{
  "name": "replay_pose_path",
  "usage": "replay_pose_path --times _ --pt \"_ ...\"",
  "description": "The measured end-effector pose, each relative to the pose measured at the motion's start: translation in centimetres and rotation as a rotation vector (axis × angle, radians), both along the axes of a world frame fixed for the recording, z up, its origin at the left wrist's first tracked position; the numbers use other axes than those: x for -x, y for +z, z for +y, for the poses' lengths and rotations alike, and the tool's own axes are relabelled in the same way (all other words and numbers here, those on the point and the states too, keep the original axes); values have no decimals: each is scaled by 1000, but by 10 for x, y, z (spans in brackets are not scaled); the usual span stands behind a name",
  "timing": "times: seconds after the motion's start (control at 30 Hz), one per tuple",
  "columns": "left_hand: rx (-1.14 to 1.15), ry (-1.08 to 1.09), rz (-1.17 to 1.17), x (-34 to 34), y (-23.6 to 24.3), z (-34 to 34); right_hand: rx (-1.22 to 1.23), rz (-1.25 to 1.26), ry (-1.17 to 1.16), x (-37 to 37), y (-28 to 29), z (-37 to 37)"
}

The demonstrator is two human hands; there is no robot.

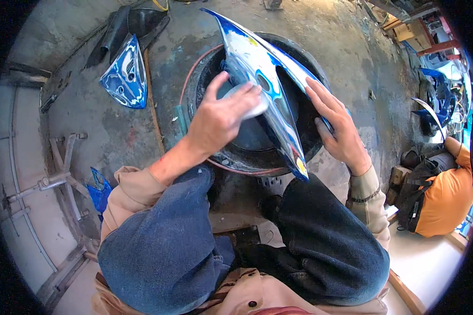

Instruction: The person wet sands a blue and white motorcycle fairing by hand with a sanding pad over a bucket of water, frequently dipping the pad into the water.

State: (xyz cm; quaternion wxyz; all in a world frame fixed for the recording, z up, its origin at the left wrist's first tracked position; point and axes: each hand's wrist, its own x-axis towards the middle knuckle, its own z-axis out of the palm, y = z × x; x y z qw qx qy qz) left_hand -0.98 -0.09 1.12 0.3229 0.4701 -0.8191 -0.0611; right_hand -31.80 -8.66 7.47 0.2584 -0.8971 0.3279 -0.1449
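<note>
A long, pointed blue-and-white glossy panel point(286, 125) lies tilted across a round black tub point(310, 63) between my knees, with dark liquid partly visible beneath it. My left hand point(223, 113) presses a pale white pad or cloth point(254, 109) against the panel's left side, its fingers bent over the pad. My right hand point(335, 123) grips the panel's right edge, fingers laid along it and thumb lower down.
Another blue panel point(125, 81) and black pieces point(113, 37) lie on the concrete floor point(73, 110) at left, beside a wooden stick point(155, 115). Metal tubing point(52, 182) stands further left. At right, a person in orange point(441, 199) sits near more blue bodywork point(439, 100).
</note>
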Motion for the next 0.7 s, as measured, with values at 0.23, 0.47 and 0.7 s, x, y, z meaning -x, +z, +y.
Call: replay_pose_path --times 0.23,0.47,0.7 --pt "-7 20 -15 -12 0 -12 -3 -5 3 -1 1 -1" --pt "-68 -226 52 10 10 7 -11 -5 8 2 -1 -2" --pt "-76 38 90 -10 -2 -24 -2 -1 -3 1 3 -2"
